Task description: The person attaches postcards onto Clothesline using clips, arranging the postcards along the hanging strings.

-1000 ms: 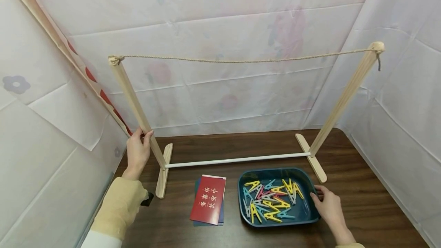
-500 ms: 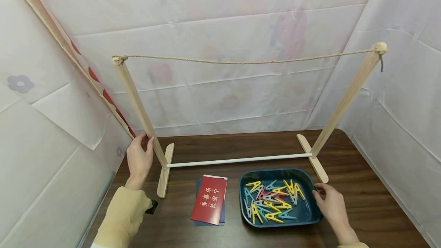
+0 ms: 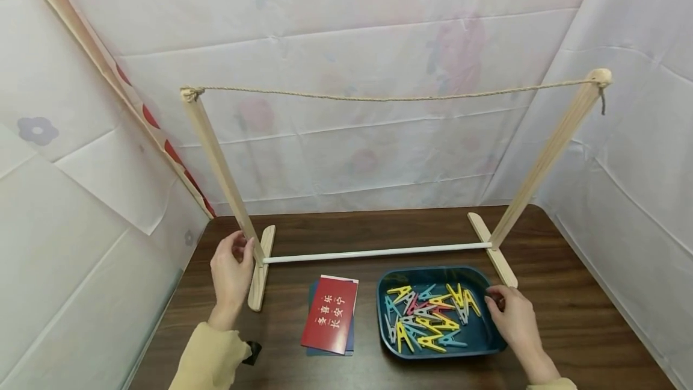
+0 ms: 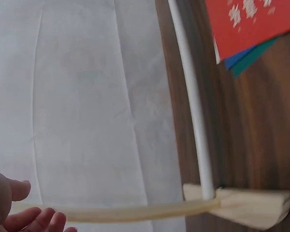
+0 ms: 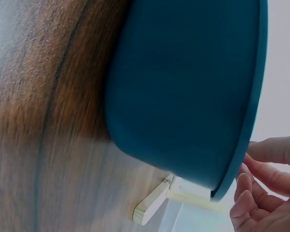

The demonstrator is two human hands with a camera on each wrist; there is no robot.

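Dark wood counter (image 3: 568, 318) carries wooden rack (image 3: 222, 167) with rope (image 3: 390, 99) strung post to post, white rod (image 3: 373, 252) low between feet. Teal tray (image 3: 489, 342) sits front right, holding coloured clothespins (image 3: 425, 318). Red card (image 3: 330, 314) on darker cards lies left of tray. Left hand (image 3: 231, 269) beside left post base, fingers relaxed, gripping nothing. Right hand (image 3: 511, 316) at tray's right rim, fingers loosely curled over edge.
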